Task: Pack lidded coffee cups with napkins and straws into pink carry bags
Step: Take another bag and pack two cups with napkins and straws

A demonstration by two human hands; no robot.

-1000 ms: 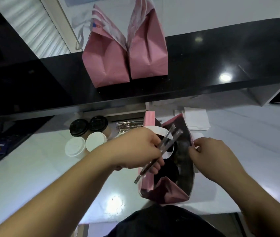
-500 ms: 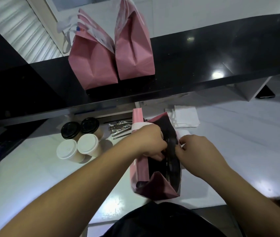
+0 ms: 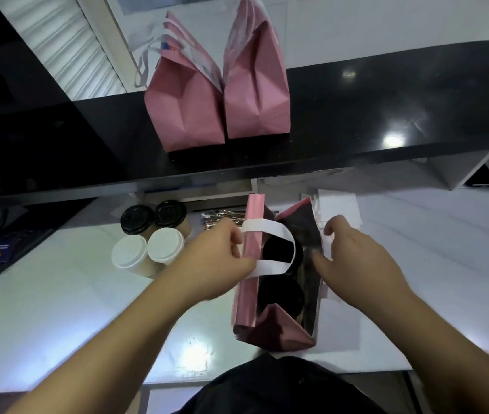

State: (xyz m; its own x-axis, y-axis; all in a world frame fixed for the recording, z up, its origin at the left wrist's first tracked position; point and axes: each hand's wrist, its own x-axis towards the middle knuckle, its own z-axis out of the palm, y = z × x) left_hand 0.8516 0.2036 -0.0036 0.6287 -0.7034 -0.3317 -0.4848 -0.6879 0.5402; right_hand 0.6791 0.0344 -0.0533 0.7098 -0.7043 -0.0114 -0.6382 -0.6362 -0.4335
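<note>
Now straws are gone from left hand (image 3: pixel 219 261), dropped into open pink bag (image 3: pixel 249 294) on near surface (image 3: pixel 58 309); it pinches white handle (image 3: pixel 270 252). Right hand (image 3: pixel 357 258) released, fingers loose at bag's right rim. Closing likely next.

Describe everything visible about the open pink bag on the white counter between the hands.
The open pink bag looks like glossy pink paper with a dark inner lining and flat white strap handles. It stands upright on the white counter, mouth spread wide. Two dark round lids show inside. The left hand grips its left wall at the near white handle; the right hand hovers at the right rim, contact unclear.
</note>
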